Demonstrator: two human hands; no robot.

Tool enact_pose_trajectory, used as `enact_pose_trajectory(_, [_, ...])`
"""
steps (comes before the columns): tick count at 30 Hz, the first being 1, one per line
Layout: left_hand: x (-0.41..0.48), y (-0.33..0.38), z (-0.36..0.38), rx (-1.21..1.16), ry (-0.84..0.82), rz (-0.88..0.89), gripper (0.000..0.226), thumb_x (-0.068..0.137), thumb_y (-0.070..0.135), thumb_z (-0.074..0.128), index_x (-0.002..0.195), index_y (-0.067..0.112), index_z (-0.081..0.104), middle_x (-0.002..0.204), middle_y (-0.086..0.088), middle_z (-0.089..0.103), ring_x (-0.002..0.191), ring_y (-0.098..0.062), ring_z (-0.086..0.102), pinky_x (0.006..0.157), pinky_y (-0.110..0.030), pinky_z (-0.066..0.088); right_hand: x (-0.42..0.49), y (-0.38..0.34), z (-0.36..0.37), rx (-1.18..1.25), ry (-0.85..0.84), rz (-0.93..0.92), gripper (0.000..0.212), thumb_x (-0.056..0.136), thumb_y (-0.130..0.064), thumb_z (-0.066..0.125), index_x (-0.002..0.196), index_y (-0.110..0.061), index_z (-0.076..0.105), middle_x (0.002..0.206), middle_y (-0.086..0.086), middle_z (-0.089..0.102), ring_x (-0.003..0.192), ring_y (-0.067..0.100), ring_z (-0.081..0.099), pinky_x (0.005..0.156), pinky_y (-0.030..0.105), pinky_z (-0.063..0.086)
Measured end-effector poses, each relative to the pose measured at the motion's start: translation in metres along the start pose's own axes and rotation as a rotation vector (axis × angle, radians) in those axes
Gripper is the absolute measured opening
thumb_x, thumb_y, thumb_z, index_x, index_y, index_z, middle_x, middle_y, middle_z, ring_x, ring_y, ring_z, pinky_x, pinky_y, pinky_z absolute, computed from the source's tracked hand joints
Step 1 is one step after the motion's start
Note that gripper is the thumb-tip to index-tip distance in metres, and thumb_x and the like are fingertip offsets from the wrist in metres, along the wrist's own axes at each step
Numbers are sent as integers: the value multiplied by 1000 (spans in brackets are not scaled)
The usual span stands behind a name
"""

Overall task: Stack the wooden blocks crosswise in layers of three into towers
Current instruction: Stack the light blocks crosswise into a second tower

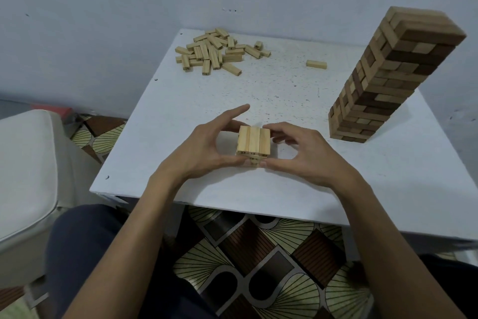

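Note:
A short stack of pale wooden blocks [254,140] stands near the front of the white table [284,91]; its top layer has three blocks side by side, with crosswise blocks beneath. My left hand [207,148] cups the stack's left side, thumb at its lower front, index finger stretched out behind. My right hand [302,153] cups the right side, thumb touching the lower front and fingers curled at the back. A pile of loose pale blocks [219,52] lies at the table's far left. One single block [316,64] lies apart at the far middle.
A tall tower of mixed light and dark blocks [388,80] stands at the table's right, close to my right hand. A white cushioned seat [25,168] is to the left of the table. Patterned floor [258,267] shows below the front edge.

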State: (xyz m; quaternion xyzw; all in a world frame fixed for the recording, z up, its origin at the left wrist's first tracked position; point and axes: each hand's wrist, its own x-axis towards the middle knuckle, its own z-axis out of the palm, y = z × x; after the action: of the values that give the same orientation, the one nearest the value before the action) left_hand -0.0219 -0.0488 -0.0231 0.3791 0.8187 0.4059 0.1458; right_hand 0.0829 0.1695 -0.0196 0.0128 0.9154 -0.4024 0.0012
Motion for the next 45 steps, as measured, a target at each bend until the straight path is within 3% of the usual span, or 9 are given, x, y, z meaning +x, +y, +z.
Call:
enact_pose_trajectory(10, [-2,1,7,5,12,12,90,77,27,84,151,38,34,127,15,60,118,11,52,98,-2,33,5,-1,-2,16,-30,0,66,76,-39,82,136,-33,54,122,-20,62,112,-5,57,102,36,49])
enact_pose_trajectory(14, [-7,2,11,-26,7,5,99,78,46,81,156,41,19,144,16,48,126,13,45,107,-11,35,-2,-3,7,61,14,49,107,66,-66,76,155,-38,24,146,-20,45,130,-2,45,110,31,39])
enact_pose_trajectory(16, [-14,9,19,-173,100,-32,93,82,61,68,156,41,16,153,17,39,135,9,39,109,-17,33,-11,-8,19,223,130,65,106,73,-75,65,157,-36,13,158,-18,32,140,-4,34,114,26,31])
enact_pose_trajectory(19, [-20,24,42,-506,347,-158,76,94,70,37,157,35,18,157,18,35,141,7,31,116,-24,26,-21,-26,42,548,309,145,83,89,-75,38,158,-35,15,160,-19,27,139,-13,28,119,18,24])
enact_pose_trajectory(24, [-15,40,72,-844,477,-338,86,86,73,16,157,25,21,161,16,27,146,5,23,125,-33,12,-19,-34,72,769,343,240,106,67,-98,27,155,-39,20,160,-24,21,143,-11,21,125,36,12])
enact_pose_trajectory(31, [-17,35,80,-784,414,-365,96,82,80,17,158,20,21,163,10,24,146,3,23,125,-33,15,-16,-37,81,860,320,251,113,65,-100,29,156,-34,21,161,-20,25,143,-9,23,125,36,14])
enact_pose_trajectory(35, [-20,42,79,-728,364,-352,87,90,76,10,159,23,17,164,10,21,147,3,19,125,-30,13,-16,-38,84,872,298,255,109,67,-99,28,156,-36,20,161,-20,24,145,-9,20,125,37,11])
enact_pose_trajectory(40, [-22,48,76,-685,328,-347,81,89,65,11,159,25,16,164,13,18,144,9,17,109,-2,15,-14,-41,85,857,291,262,114,63,-101,29,156,-38,19,162,-18,23,145,-7,21,125,36,13])
enact_pose_trajectory(45, [-22,49,77,-662,344,-337,83,88,68,13,159,25,17,163,12,20,146,5,19,121,-18,14,-12,-39,87,824,289,257,112,67,-99,30,158,-34,19,162,-15,26,147,-3,23,125,39,15])
